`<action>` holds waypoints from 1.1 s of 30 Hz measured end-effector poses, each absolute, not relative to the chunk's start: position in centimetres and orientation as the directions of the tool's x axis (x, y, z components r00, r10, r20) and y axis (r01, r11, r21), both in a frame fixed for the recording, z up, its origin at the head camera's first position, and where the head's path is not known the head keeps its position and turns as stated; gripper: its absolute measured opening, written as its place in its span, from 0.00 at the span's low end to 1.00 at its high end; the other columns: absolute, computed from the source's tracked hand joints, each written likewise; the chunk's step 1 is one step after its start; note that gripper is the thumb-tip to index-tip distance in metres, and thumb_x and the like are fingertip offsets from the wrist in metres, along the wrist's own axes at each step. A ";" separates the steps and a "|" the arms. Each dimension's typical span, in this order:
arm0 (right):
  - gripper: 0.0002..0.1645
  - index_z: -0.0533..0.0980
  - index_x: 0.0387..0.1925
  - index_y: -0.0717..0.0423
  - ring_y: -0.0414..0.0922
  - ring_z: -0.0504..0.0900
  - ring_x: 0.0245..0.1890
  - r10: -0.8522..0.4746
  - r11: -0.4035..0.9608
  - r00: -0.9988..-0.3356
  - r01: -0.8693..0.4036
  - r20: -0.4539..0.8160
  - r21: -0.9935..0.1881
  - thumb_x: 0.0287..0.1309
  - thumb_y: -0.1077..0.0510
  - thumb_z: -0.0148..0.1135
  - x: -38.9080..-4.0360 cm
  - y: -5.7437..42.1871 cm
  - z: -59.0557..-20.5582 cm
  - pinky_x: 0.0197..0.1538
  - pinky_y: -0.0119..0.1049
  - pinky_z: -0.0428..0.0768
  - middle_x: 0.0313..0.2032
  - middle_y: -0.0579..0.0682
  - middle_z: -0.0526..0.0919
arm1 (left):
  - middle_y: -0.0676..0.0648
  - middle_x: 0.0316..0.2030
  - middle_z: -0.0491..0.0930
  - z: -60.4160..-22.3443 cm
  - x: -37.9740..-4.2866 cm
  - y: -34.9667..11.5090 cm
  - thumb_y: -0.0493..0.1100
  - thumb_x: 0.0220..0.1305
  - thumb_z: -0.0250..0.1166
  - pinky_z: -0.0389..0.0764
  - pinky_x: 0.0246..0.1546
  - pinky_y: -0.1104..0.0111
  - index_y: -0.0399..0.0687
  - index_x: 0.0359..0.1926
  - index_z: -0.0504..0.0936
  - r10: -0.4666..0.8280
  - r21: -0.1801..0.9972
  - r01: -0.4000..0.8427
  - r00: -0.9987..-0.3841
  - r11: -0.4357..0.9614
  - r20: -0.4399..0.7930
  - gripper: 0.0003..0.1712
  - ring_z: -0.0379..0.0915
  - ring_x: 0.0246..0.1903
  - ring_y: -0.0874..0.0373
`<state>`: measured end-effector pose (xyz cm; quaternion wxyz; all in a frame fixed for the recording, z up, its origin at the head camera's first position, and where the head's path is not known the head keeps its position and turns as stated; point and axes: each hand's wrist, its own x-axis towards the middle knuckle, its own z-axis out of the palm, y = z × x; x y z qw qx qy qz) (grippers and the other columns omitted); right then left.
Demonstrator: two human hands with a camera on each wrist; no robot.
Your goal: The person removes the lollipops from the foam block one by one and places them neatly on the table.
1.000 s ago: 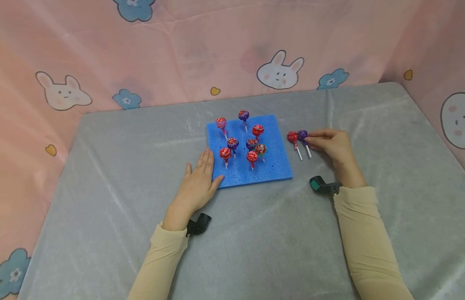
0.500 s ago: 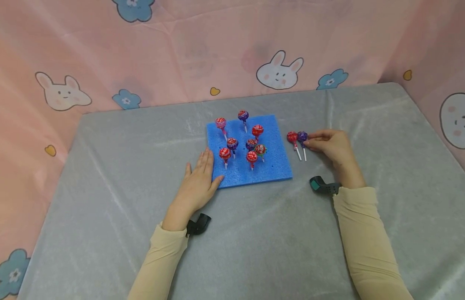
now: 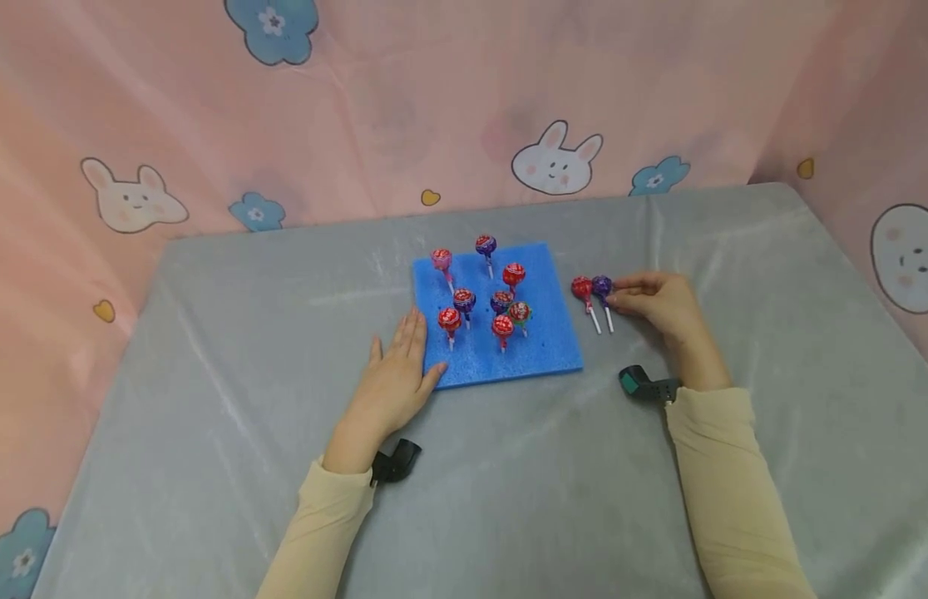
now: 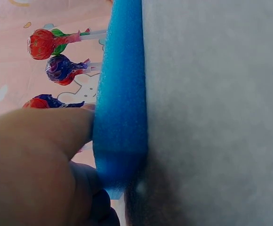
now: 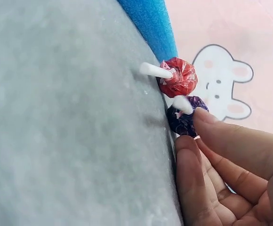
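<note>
A blue foam board (image 3: 548,337) lies on the table, with several wrapped lollipops standing in it by their sticks, among them a pink one (image 3: 441,259) and a green-and-red one (image 3: 520,312). Along the board's left edge my left hand (image 3: 389,384) rests with straight fingers, its thumb at the near corner. To the right of the board, my right hand (image 3: 658,309) pinches a purple lollipop (image 5: 178,123) between thumb and forefinger at its wrapper. Beside it a red lollipop (image 3: 581,288) lies on the table, its stick pointing toward me.
A grey cloth covers the table (image 3: 509,482). Behind it hangs a pink curtain (image 3: 374,116) printed with rabbits and flowers. Each wrist bears a small black camera, such as the right one (image 3: 644,385).
My right hand has shifted the purple lollipop slightly left, its stick swinging closer to the red one's. The head view has tilted up a little. My left hand stays on the board.
</note>
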<state>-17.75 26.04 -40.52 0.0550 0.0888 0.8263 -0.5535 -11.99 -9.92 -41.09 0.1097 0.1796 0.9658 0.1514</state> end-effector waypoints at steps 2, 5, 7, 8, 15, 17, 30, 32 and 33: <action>0.25 0.75 0.48 0.75 0.29 0.79 0.28 0.084 0.388 -0.981 0.195 -0.176 -0.901 0.54 0.60 0.68 -17.6 26.0 -40.6 0.33 0.21 0.77 0.25 0.32 0.81 | 0.41 0.73 0.36 -41.1 -11.8 -10.0 0.57 0.73 0.44 0.40 0.65 0.43 0.36 0.73 0.38 0.381 0.339 0.313 -0.911 0.887 -0.157 0.42 0.33 0.72 0.48; 0.25 0.75 0.48 0.74 0.29 0.79 0.28 0.076 0.415 -0.985 0.174 -0.156 -0.893 0.55 0.59 0.68 -17.6 25.8 -40.6 0.34 0.21 0.76 0.26 0.32 0.81 | 0.41 0.73 0.36 -41.2 -11.7 -10.1 0.57 0.73 0.44 0.40 0.65 0.43 0.36 0.73 0.39 0.375 0.339 0.308 -0.914 0.889 -0.153 0.42 0.33 0.72 0.49; 0.25 0.76 0.48 0.74 0.30 0.78 0.29 0.074 0.436 -0.987 0.158 -0.139 -0.886 0.55 0.58 0.68 -17.6 25.6 -40.4 0.35 0.22 0.75 0.27 0.34 0.81 | 0.41 0.73 0.37 -41.2 -11.7 -10.2 0.56 0.72 0.45 0.40 0.65 0.43 0.36 0.73 0.40 0.371 0.342 0.305 -0.917 0.889 -0.145 0.42 0.33 0.72 0.48; 0.25 0.76 0.48 0.73 0.30 0.78 0.29 0.074 0.450 -0.989 0.149 -0.129 -0.881 0.55 0.58 0.68 -17.6 25.5 -40.3 0.35 0.22 0.75 0.27 0.35 0.82 | 0.40 0.73 0.38 -41.2 -11.7 -10.2 0.56 0.72 0.45 0.40 0.65 0.42 0.35 0.72 0.40 0.371 0.342 0.308 -0.918 0.888 -0.137 0.42 0.34 0.72 0.48; 0.23 0.78 0.47 0.71 0.29 0.76 0.29 0.070 0.523 -0.994 0.103 -0.078 -0.846 0.55 0.58 0.67 -17.6 25.1 -39.1 0.35 0.22 0.73 0.30 0.40 0.82 | 0.41 0.73 0.37 -41.1 -11.8 -10.3 0.56 0.73 0.44 0.40 0.65 0.43 0.36 0.72 0.39 0.372 0.333 0.310 -0.917 0.890 -0.142 0.42 0.33 0.72 0.49; 0.23 0.77 0.48 0.71 0.29 0.77 0.30 0.066 0.512 -0.995 0.097 -0.074 -0.853 0.55 0.57 0.67 -17.5 25.0 -38.7 0.36 0.22 0.72 0.30 0.38 0.82 | 0.41 0.73 0.36 -41.1 -11.8 -10.4 0.57 0.73 0.44 0.40 0.65 0.43 0.36 0.72 0.39 0.372 0.334 0.309 -0.917 0.891 -0.144 0.42 0.33 0.72 0.49; 0.25 0.76 0.50 0.72 0.29 0.81 0.33 -0.089 0.420 -0.994 0.016 -0.059 -0.908 0.56 0.58 0.66 -17.6 22.1 -37.0 0.39 0.23 0.75 0.34 0.39 0.85 | 0.41 0.73 0.37 -41.0 -11.8 -9.9 0.57 0.72 0.45 0.40 0.66 0.43 0.36 0.73 0.40 0.364 0.330 0.297 -0.917 0.896 -0.165 0.42 0.33 0.72 0.49; 0.25 0.76 0.50 0.71 0.31 0.82 0.33 -0.096 0.410 -0.994 0.014 -0.058 -0.912 0.56 0.57 0.67 -17.7 21.6 -37.0 0.39 0.25 0.76 0.33 0.39 0.85 | 0.41 0.73 0.37 -41.1 -11.8 -9.8 0.57 0.72 0.44 0.40 0.66 0.44 0.36 0.73 0.39 0.365 0.328 0.297 -0.916 0.897 -0.167 0.42 0.33 0.72 0.49; 0.24 0.76 0.49 0.71 0.33 0.82 0.32 -0.101 0.399 -0.993 0.009 -0.053 -0.917 0.56 0.57 0.67 -17.7 21.3 -37.0 0.37 0.26 0.77 0.33 0.39 0.85 | 0.41 0.73 0.36 -41.1 -11.9 -9.8 0.57 0.72 0.44 0.39 0.66 0.44 0.36 0.73 0.39 0.364 0.328 0.296 -0.916 0.897 -0.169 0.42 0.33 0.72 0.49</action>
